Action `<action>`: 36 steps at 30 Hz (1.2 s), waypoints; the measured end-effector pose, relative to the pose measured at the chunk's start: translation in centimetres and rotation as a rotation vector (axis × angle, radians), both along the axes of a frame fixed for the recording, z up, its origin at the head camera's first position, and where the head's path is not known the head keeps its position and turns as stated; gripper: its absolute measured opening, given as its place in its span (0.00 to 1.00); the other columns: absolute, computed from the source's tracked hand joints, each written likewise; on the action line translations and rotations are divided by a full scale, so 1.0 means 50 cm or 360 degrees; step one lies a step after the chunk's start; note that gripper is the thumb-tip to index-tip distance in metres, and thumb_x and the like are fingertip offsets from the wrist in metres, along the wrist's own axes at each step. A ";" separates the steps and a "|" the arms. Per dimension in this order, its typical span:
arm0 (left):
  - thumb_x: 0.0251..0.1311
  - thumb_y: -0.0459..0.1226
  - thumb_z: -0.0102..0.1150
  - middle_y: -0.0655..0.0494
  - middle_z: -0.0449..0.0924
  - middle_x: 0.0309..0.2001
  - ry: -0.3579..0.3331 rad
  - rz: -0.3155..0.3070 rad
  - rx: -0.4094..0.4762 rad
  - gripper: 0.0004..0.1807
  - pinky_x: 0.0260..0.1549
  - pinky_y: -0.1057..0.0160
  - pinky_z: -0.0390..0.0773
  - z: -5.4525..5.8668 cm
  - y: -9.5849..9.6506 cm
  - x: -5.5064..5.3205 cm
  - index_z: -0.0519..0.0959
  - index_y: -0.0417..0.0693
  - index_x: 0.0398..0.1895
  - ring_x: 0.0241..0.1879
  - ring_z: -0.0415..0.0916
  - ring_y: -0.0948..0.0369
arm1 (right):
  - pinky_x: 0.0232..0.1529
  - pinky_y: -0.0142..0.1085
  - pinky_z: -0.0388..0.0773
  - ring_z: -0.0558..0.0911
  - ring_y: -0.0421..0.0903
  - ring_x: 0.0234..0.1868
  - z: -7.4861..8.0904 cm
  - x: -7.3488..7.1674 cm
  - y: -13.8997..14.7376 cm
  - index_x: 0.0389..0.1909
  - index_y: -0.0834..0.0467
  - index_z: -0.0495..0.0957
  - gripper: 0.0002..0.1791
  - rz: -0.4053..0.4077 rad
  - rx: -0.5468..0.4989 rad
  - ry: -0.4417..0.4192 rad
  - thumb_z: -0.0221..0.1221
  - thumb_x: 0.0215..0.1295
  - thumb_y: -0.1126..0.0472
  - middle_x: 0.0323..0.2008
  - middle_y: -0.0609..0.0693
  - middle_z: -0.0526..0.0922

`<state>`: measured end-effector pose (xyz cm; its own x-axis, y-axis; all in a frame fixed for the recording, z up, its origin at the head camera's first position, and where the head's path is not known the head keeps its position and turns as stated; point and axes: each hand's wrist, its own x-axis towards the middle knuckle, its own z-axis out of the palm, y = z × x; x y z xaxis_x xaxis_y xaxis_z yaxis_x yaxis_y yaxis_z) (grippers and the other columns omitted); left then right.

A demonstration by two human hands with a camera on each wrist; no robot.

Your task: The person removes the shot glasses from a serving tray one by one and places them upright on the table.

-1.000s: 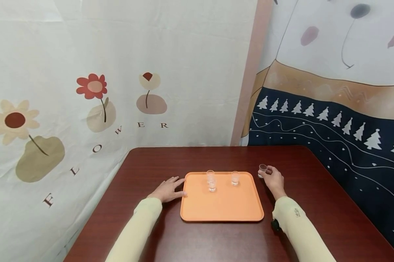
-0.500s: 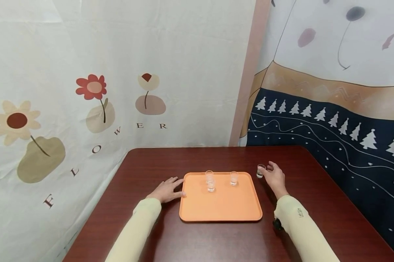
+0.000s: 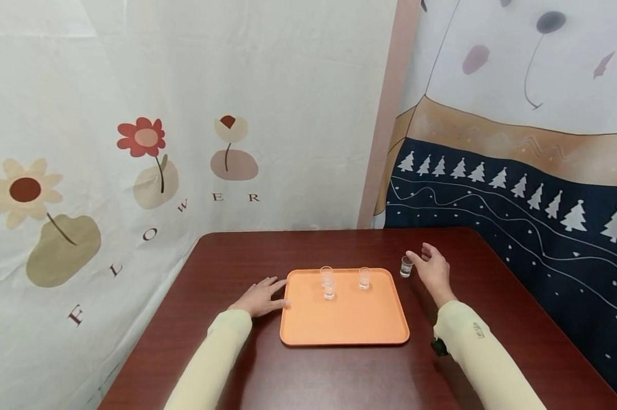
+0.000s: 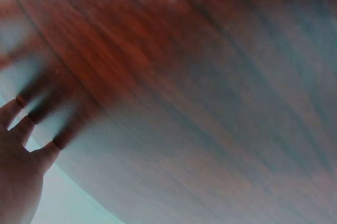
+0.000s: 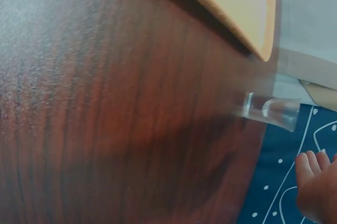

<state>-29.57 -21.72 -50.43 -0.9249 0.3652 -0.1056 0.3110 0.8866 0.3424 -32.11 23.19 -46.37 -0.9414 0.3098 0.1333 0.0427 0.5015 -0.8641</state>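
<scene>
An orange tray [image 3: 339,327] lies on the table, with three small clear shot glasses standing upright in its far half. Two of these, a rear glass [image 3: 326,275] and a front glass [image 3: 329,291], overlap in the head view; the other glass [image 3: 364,278] is to their right. Beyond the tray's right edge stands another shot glass [image 3: 405,266] on the bare wood. My right hand [image 3: 433,271] is beside it, fingers loose; the right wrist view shows a gap between hand and glass [image 5: 273,111]. At the tray's left edge my left hand [image 3: 258,299] rests with fingers spread.
The dark red-brown wooden table [image 3: 329,376] has rounded far corners. Behind it hangs a pale curtain [image 3: 298,114] with printed flowers. A navy cloth [image 3: 493,210] with white trees hangs along the right side.
My right hand has let go of the shot glass right of the tray and drawn slightly away to the right. The left hand stays at the tray's edge.
</scene>
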 end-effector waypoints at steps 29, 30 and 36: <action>0.64 0.60 0.58 0.37 0.59 0.73 -0.0012 0.0006 0.0009 0.41 0.67 0.35 0.52 0.011 0.004 0.003 0.63 0.53 0.76 0.73 0.53 0.41 | 0.63 0.50 0.71 0.72 0.58 0.66 0.010 0.031 -0.101 0.71 0.63 0.66 0.35 0.0184 -0.0035 0.0039 0.62 0.69 0.50 0.67 0.61 0.71; 0.64 0.59 0.58 0.36 0.59 0.72 -0.0005 0.0004 0.0009 0.41 0.67 0.35 0.53 0.011 0.004 0.003 0.64 0.52 0.75 0.73 0.53 0.40 | 0.63 0.50 0.71 0.72 0.58 0.66 0.006 0.032 -0.104 0.71 0.63 0.66 0.35 0.0189 -0.0028 0.0038 0.62 0.69 0.50 0.67 0.61 0.71; 0.64 0.59 0.59 0.36 0.59 0.72 -0.0009 0.0003 0.0011 0.41 0.67 0.35 0.52 0.014 0.003 0.004 0.63 0.52 0.76 0.73 0.52 0.40 | 0.61 0.50 0.73 0.73 0.59 0.65 -0.015 0.039 -0.124 0.70 0.65 0.67 0.36 0.0224 -0.0018 0.0044 0.64 0.68 0.51 0.66 0.62 0.71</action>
